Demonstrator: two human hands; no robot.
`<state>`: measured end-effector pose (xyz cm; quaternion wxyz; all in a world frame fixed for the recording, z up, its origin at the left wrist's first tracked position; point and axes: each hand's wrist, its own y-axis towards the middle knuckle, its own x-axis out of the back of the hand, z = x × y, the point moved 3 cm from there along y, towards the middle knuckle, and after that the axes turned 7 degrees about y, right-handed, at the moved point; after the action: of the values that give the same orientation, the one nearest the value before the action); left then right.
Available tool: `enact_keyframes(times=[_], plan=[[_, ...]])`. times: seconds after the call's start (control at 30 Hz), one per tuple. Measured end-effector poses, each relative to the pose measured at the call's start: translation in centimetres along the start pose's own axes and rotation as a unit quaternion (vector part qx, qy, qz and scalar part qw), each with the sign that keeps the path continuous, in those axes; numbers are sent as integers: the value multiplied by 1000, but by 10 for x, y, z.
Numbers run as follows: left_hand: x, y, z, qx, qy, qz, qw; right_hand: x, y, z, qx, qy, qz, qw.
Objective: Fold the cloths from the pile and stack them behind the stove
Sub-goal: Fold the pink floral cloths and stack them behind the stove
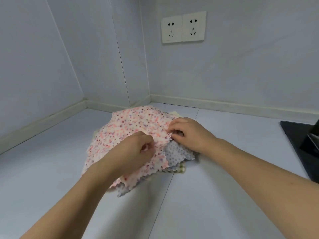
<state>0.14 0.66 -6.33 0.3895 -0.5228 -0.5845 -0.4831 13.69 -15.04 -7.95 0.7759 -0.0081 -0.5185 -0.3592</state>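
Both hands, left hand [138, 149] and right hand [188, 131], pinched the pink cloth [131, 125]; the grey cloth [177, 152] beneath might lift too.

The pile of cloths [138, 144] lies on the counter [224, 195] near the back corner where two walls meet. Both hands rest on top of it, left hand [136, 149] beside right hand [188, 131]. The stove [300, 144] sits far right, the sockets [183, 27] on the wall behind.
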Motion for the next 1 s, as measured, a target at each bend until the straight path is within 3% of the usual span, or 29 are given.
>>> enact_keyframes(times=[0.17,0.4,0.6,0.8,1.0], plan=[[-7,-8,-11,49,-10,-83,995,6,-3,22,7,-97,-16,995],[-4,-1,-16,85,15,-142,986,18,1,59,-25,-35,-76,996],[56,-8,-16,131,-157,-200,958,47,2,87,-44,3,-115,992],[132,-29,-61,63,-195,-255,945,92,-17,142,-9,-52,-162,985],[190,-78,-113,6,-215,-272,938,144,-75,188,-96,1,-185,978]])
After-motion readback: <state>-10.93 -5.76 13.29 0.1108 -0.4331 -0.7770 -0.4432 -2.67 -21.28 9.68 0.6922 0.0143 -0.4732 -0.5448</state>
